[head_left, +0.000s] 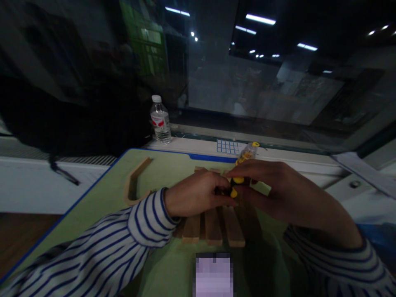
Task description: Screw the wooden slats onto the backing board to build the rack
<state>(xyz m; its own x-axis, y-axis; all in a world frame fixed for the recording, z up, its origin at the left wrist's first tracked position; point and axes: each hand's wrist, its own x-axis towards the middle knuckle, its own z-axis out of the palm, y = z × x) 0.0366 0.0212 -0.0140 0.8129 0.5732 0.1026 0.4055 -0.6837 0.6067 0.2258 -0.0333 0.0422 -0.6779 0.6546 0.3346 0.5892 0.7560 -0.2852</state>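
My left hand and my right hand meet over a row of wooden slats lying on a green mat. Both hands are closed around a small yellow-and-black tool, the right hand over it from above, the left pinching it from the side. Both sleeves are striped. The tool's tip is hidden by my fingers. A small clear bag of yellow parts lies just beyond my right hand.
A curved wooden piece rests on the mat at the left. A water bottle stands on the white ledge by the dark window. A blue grid card lies on the ledge. A blurred patch sits at the bottom centre.
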